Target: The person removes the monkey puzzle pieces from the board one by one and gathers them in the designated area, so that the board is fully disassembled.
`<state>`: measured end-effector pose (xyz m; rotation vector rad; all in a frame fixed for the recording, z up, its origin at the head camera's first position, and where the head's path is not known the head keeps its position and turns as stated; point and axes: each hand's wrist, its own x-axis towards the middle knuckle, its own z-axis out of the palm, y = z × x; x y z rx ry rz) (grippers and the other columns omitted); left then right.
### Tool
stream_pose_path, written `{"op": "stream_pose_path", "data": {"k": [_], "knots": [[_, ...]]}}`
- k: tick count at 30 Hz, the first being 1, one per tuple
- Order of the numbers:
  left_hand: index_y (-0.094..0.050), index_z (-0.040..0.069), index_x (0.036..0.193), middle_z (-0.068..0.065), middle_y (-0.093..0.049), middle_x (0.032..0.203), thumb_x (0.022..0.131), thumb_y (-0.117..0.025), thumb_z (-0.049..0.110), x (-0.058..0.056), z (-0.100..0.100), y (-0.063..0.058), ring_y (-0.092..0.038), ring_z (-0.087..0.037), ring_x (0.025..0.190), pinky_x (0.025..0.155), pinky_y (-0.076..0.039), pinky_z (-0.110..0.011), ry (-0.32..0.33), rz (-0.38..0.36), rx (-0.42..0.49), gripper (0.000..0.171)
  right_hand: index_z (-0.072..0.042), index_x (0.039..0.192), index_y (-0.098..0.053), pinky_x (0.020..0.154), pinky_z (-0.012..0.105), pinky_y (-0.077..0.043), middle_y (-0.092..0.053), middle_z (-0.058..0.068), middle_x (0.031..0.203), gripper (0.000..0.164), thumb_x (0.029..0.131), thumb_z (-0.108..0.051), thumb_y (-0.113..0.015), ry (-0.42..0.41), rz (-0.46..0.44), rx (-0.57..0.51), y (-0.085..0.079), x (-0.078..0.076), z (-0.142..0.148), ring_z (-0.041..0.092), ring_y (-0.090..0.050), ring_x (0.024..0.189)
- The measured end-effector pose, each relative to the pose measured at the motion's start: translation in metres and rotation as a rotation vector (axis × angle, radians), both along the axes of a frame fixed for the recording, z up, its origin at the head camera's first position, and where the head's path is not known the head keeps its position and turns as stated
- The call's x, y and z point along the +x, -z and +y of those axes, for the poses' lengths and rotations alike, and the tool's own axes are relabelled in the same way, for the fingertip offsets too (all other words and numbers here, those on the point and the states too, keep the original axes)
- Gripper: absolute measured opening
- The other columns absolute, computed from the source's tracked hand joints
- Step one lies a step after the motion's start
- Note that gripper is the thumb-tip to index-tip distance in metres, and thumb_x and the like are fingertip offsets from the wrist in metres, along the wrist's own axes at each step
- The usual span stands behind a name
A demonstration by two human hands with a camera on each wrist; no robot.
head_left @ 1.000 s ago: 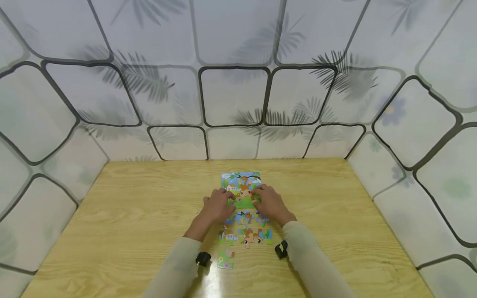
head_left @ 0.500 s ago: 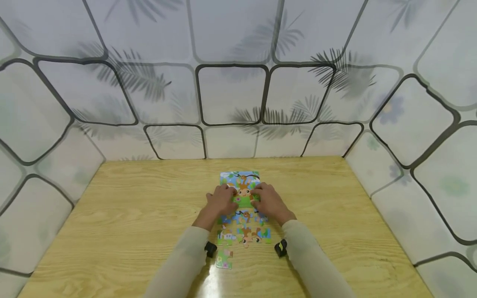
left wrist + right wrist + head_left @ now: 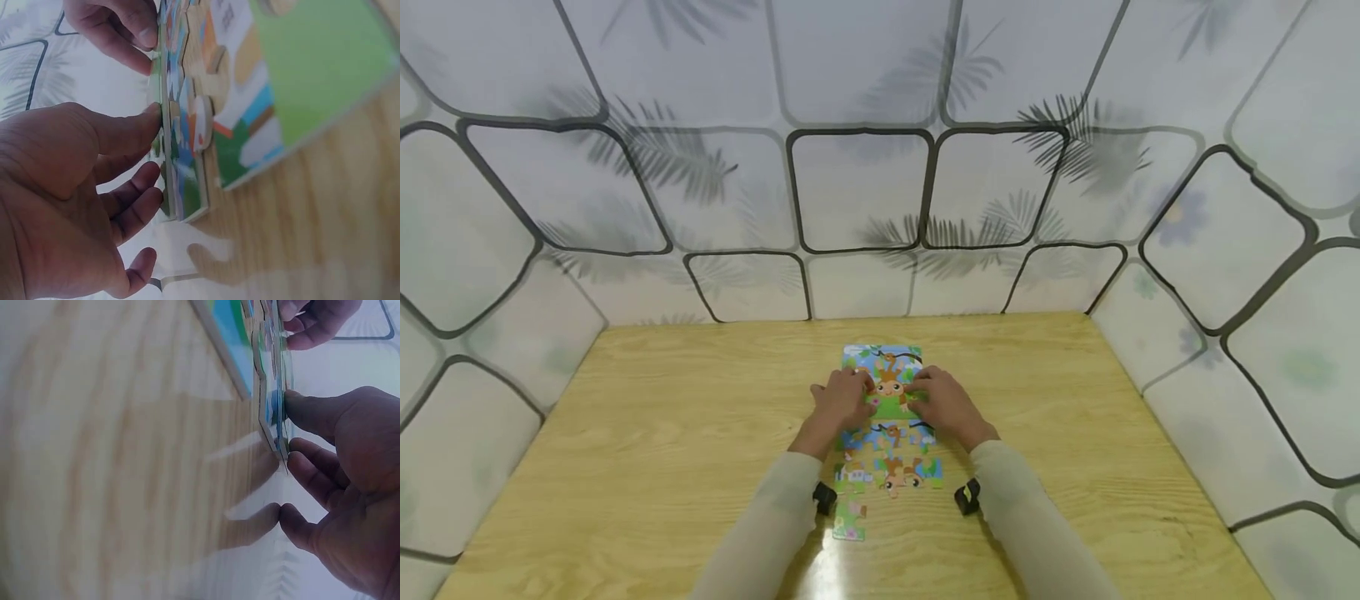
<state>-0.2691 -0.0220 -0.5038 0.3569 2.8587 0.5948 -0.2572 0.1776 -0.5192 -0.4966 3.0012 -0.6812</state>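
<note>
A picture card with a cartoon monkey on a green and blue background lies on the wooden table. My left hand is over its left part, and my right hand is at its right side. Both hands hold the card with bent thumb and fingers. In the left wrist view, the left thumb meets the card's near edge, other fingertips close beside it. The right wrist view has the right thumb and fingers around the card's corner. Whether a small piece sits beneath the fingers I cannot tell.
Below the card lie jigsaw pieces in rows: a top row, a middle row with the monkey's eyes, and a green flower piece at lower left. A patterned curtain-like wall encloses the table's back and sides.
My left hand shifts a little right and up between the first and second frames, then stays nearly still. My right hand stays at the card's side. The pieces keep their arrangement.
</note>
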Motion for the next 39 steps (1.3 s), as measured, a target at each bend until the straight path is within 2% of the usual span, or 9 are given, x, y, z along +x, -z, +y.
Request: {"op": "stream_pose_path", "data": {"k": [5, 13, 17, 20, 22, 24, 28, 35, 39], "knots": [[-0.061, 0.018, 0.109, -0.006, -0.060, 0.112, 0.086, -0.073, 0.031, 0.002, -0.003, 0.005, -0.050, -0.031, 0.116, 0.096, -0.030, -0.063, -0.013, 0.026, 0.046, 0.029, -0.013, 0.111, -0.073, 0.097, 0.042, -0.048, -0.058, 0.007, 0.124, 0.025, 0.087, -0.020, -0.073, 0.014, -0.011, -0.004, 0.002, 0.001, -0.003, 0.026, -0.056, 0.116], [-0.055, 0.018, 0.099, 0.003, -0.061, 0.084, 0.090, -0.068, 0.029, 0.003, -0.005, 0.007, -0.057, -0.019, 0.078, 0.086, -0.033, -0.052, -0.031, 0.055, 0.139, 0.018, -0.014, 0.111, -0.073, 0.097, 0.042, -0.048, -0.059, 0.007, 0.122, 0.025, 0.086, -0.020, -0.073, 0.020, 0.006, 0.013, 0.003, 0.001, -0.005, 0.025, -0.056, 0.114], [-0.053, 0.019, 0.096, 0.005, -0.062, 0.083, 0.092, -0.066, 0.029, 0.006, -0.009, 0.001, -0.056, -0.016, 0.074, 0.084, -0.036, -0.051, -0.036, 0.072, 0.192, 0.017, -0.014, 0.110, -0.074, 0.097, 0.042, -0.048, -0.059, 0.007, 0.120, 0.025, 0.086, -0.019, -0.073, 0.007, 0.027, 0.014, 0.003, 0.002, -0.005, 0.025, -0.057, 0.113], [-0.052, 0.018, 0.096, 0.004, -0.066, 0.090, 0.093, -0.064, 0.028, 0.010, -0.013, -0.003, -0.055, -0.013, 0.069, 0.077, -0.042, -0.044, -0.029, 0.078, 0.249, 0.016, -0.014, 0.112, -0.073, 0.098, 0.042, -0.047, -0.059, 0.007, 0.122, 0.025, 0.087, -0.020, -0.072, 0.010, 0.022, 0.011, 0.004, 0.002, -0.005, 0.026, -0.056, 0.114], [-0.052, 0.017, 0.097, 0.003, -0.067, 0.093, 0.093, -0.064, 0.027, 0.015, -0.016, -0.005, -0.053, -0.012, 0.064, 0.068, -0.044, -0.035, -0.010, 0.070, 0.285, 0.016, -0.014, 0.112, -0.073, 0.098, 0.042, -0.047, -0.058, 0.007, 0.123, 0.026, 0.087, -0.020, -0.072, 0.019, 0.009, 0.002, 0.004, 0.002, -0.005, 0.026, -0.056, 0.116], [-0.052, 0.015, 0.097, 0.000, -0.067, 0.092, 0.094, -0.064, 0.025, 0.022, -0.018, -0.008, -0.049, -0.011, 0.058, 0.056, -0.041, -0.029, 0.023, 0.051, 0.329, 0.015, -0.014, 0.113, -0.072, 0.099, 0.042, -0.047, -0.058, 0.007, 0.125, 0.026, 0.088, -0.020, -0.071, 0.029, -0.006, -0.001, 0.004, 0.003, -0.005, 0.026, -0.055, 0.117], [-0.053, 0.013, 0.097, 0.000, -0.065, 0.087, 0.095, -0.062, 0.022, 0.040, -0.023, -0.011, -0.049, -0.010, 0.052, 0.048, -0.041, -0.024, 0.105, -0.019, 0.404, 0.012, -0.013, 0.113, -0.072, 0.101, 0.042, -0.046, -0.057, 0.008, 0.126, 0.026, 0.088, -0.019, -0.071, 0.035, -0.017, -0.009, 0.003, 0.003, -0.004, 0.026, -0.055, 0.119], [-0.056, 0.013, 0.092, 0.003, -0.063, 0.078, 0.093, -0.063, 0.019, 0.065, -0.025, -0.012, -0.052, -0.009, 0.057, 0.050, -0.043, -0.024, 0.226, -0.150, 0.470, 0.009, -0.012, 0.113, -0.072, 0.102, 0.043, -0.045, -0.057, 0.010, 0.128, 0.026, 0.089, -0.018, -0.071, 0.010, -0.001, -0.010, 0.003, 0.002, 0.000, 0.028, -0.054, 0.121], [-0.057, 0.013, 0.089, 0.004, -0.064, 0.075, 0.089, -0.068, 0.017, 0.074, -0.021, -0.012, -0.054, -0.008, 0.058, 0.053, -0.043, -0.023, 0.290, -0.175, 0.463, 0.011, -0.011, 0.113, -0.071, 0.103, 0.044, -0.044, -0.057, 0.010, 0.128, 0.026, 0.089, -0.018, -0.070, 0.005, 0.006, -0.011, 0.001, 0.001, 0.001, 0.029, -0.054, 0.121]]}}
